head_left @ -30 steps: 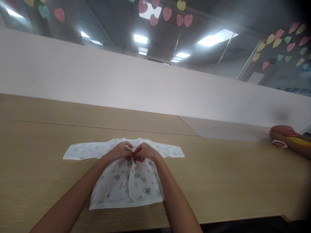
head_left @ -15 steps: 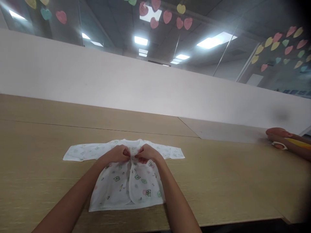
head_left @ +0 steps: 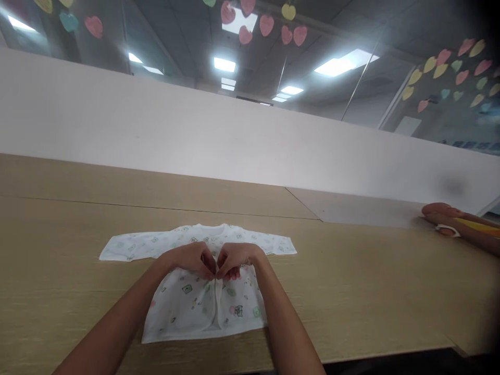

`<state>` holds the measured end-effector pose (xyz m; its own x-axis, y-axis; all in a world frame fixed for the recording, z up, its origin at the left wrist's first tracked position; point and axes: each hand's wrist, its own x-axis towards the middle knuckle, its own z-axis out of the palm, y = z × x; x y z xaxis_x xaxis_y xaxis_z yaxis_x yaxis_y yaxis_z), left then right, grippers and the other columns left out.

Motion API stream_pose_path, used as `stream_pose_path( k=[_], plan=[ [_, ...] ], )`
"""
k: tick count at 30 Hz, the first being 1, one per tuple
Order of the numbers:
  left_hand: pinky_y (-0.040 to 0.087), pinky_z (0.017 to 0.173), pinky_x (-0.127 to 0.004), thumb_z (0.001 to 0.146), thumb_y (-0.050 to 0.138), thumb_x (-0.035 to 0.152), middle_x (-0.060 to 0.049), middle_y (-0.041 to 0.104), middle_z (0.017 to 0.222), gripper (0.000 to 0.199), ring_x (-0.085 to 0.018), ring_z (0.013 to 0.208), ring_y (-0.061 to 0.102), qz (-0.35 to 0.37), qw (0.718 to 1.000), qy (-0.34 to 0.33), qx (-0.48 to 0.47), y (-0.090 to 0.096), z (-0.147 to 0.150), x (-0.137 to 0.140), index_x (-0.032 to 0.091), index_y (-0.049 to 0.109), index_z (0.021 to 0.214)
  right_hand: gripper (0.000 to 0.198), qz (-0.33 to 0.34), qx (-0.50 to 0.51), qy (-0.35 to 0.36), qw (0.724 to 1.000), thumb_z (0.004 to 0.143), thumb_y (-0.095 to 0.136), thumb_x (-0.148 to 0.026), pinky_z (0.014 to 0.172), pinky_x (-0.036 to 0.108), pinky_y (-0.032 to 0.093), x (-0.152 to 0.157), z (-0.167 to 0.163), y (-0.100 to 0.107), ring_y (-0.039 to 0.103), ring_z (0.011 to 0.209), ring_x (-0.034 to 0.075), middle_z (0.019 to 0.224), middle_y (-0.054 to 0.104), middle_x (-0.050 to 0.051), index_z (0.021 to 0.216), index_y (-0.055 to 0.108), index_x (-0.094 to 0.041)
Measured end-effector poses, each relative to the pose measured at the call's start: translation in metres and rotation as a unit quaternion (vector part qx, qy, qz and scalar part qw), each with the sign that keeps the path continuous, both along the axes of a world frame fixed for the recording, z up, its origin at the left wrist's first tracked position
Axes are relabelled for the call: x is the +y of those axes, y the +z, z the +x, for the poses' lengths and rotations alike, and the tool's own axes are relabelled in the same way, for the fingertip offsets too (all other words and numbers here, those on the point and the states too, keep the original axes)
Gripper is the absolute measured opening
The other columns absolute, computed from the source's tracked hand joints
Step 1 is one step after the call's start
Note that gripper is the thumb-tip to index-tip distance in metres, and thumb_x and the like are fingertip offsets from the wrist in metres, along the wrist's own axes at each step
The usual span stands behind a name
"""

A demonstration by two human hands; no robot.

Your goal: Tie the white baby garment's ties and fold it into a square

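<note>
A white baby shirt (head_left: 183, 307) with small green and pink prints lies spread on the table, its sleeves stretched out to both sides and its neckline at the far end. My left hand (head_left: 197, 260) pinches the shirt's front opening about halfway down. Close against it, my right hand (head_left: 233, 260) pinches the other side of the opening, fingertips nearly touching those of the left. Below the hands the front edges stand up slightly in a fold. Whatever fastener may be between the fingertips is hidden.
The wooden table (head_left: 371, 291) meets a low white wall (head_left: 195, 135) at the back, under glass with heart-shaped paper notes. At the far right lies a doll (head_left: 445, 211) in something yellow, partly cut off, with a white ring-like band (head_left: 447, 230) beside it.
Both hands have moved down the front opening from near the neckline to about mid-shirt. The front edges below them are now drawn together and lifted.
</note>
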<state>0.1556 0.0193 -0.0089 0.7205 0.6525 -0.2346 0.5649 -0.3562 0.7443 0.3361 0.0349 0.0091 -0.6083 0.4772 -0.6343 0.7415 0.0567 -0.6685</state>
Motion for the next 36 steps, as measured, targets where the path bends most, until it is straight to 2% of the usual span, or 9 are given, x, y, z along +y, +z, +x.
stream_pose_path(
  k=[4, 11, 19, 26, 36],
  plan=[
    [0.04, 0.055, -0.022, 0.057, 0.068, 0.032, 0.002, 0.066, 0.065, 0.021, -0.014, 0.062, 0.056, 0.027, 0.999, 0.01, 0.015, -0.0003, 0.003, -0.0022, 0.023, 0.072, 0.075, 0.013, -0.017, 0.019, 0.013, 1.0, 0.063, 0.069, -0.021, 0.045, 0.017, 0.044, 0.0021, 0.0045, -0.0002, 0.051, 0.042, 0.006, 0.053, 0.059, -0.002, 0.064, 0.062, -0.01],
    [0.044, 0.064, -0.024, 0.059, 0.067, 0.03, 0.0, 0.068, 0.075, 0.018, -0.017, 0.073, 0.061, -0.022, 0.999, 0.007, -0.039, 0.0062, 0.0008, -0.0035, 0.021, 0.069, 0.075, 0.013, -0.022, 0.033, -0.023, 0.999, 0.064, 0.07, -0.022, 0.046, 0.016, 0.044, 0.0008, 0.0034, 0.0014, 0.051, 0.043, 0.005, 0.052, 0.057, -0.003, 0.065, 0.065, -0.01],
    [0.044, 0.06, -0.025, 0.056, 0.07, 0.028, 0.001, 0.065, 0.071, 0.024, -0.017, 0.07, 0.061, -0.072, 0.995, 0.044, -0.055, 0.0029, -0.0004, -0.003, 0.019, 0.056, 0.074, 0.01, -0.007, 0.078, -0.042, 0.996, 0.067, 0.064, -0.019, 0.05, 0.017, 0.037, -0.0033, 0.008, 0.0043, 0.05, 0.041, 0.002, 0.05, 0.058, -0.003, 0.061, 0.066, -0.011],
    [0.045, 0.061, -0.026, 0.056, 0.07, 0.027, 0.001, 0.065, 0.072, 0.027, -0.018, 0.071, 0.062, -0.073, 0.995, 0.043, -0.06, 0.0037, -0.0012, -0.0026, 0.019, 0.048, 0.072, 0.014, -0.03, 0.071, -0.034, 0.996, 0.065, 0.07, -0.022, 0.047, 0.016, 0.045, -0.0008, 0.0059, 0.0054, 0.052, 0.043, 0.005, 0.053, 0.058, -0.003, 0.069, 0.065, -0.009],
    [0.043, 0.059, -0.025, 0.055, 0.071, 0.029, 0.001, 0.064, 0.071, 0.032, -0.017, 0.07, 0.061, -0.075, 0.994, 0.038, -0.063, 0.0026, -0.0024, -0.0012, 0.02, 0.045, 0.069, 0.012, -0.02, 0.055, -0.033, 0.998, 0.065, 0.069, -0.021, 0.048, 0.018, 0.045, -0.0015, 0.0044, 0.0064, 0.051, 0.042, 0.005, 0.052, 0.057, -0.004, 0.068, 0.064, -0.01]
  ],
)
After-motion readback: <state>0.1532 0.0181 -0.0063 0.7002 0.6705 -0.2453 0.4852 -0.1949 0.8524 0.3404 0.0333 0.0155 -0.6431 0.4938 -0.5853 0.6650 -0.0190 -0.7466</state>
